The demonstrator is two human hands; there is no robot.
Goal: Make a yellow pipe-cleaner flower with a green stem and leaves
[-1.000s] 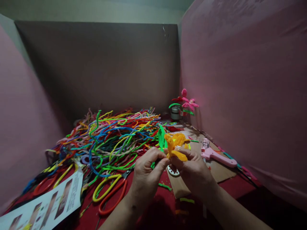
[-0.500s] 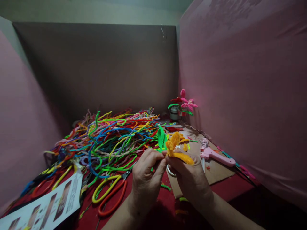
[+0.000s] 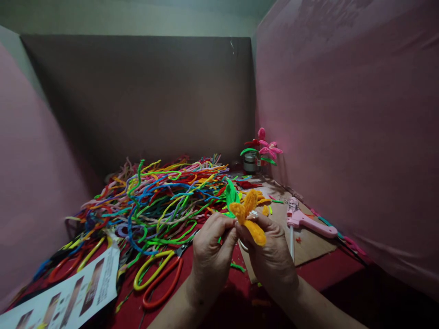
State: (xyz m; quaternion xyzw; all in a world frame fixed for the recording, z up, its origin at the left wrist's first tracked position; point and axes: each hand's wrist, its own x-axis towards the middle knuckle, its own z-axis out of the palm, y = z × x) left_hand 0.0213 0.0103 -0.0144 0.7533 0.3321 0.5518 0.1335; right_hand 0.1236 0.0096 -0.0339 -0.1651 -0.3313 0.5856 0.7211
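Note:
Orange fuzzy petals (image 3: 254,230), shaped from pipe cleaner, stand out from the fingers of my right hand (image 3: 272,249), which is closed around their base. My left hand (image 3: 213,249) is pinched just beside it, its fingertips meeting those of the right. What the left fingers grip is too small and hidden to make out. Behind the petals shows a small white piece (image 3: 253,214). A green pipe-cleaner leaf (image 3: 232,194) rises just beyond the hands; whether it is joined to the orange petals I cannot tell.
A heap of coloured pipe cleaners (image 3: 164,196) fills the left. Scissors (image 3: 157,276) with yellow and red handles and a printed sheet (image 3: 73,292) lie nearer. On the right, a pink glue gun (image 3: 308,221) rests on cardboard (image 3: 312,246). Pink flowers (image 3: 269,148) stand behind.
The orange petals have turned in my right hand: the lower one points more downward and another sticks out left. The right hand has rotated slightly; the left has barely moved.

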